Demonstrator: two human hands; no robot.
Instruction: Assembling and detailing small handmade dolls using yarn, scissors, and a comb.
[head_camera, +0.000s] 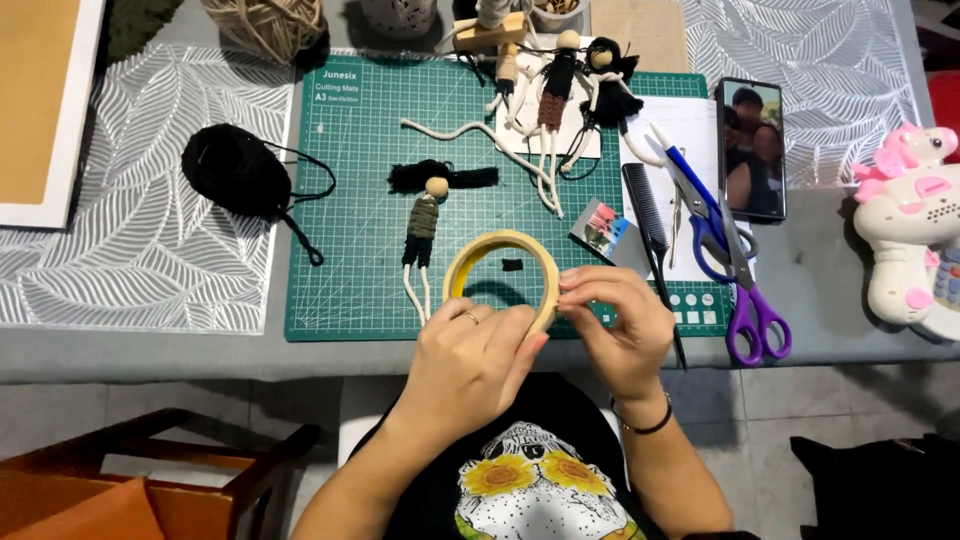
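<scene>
Grey table (150, 355) — tiled floor (780, 420) — wooden chair (200, 470) lower left.

Roll of tape (500, 262): near rim hidden under left hand (470, 365) and right hand (615, 325). Ball of twine (268, 25): top cut off by upper edge. Pink toy (915, 225): right side out of frame. Wooden chair (160, 485): mostly cut off below. Dolls (560, 85) at mat's far end: faces too small to tell.
</scene>
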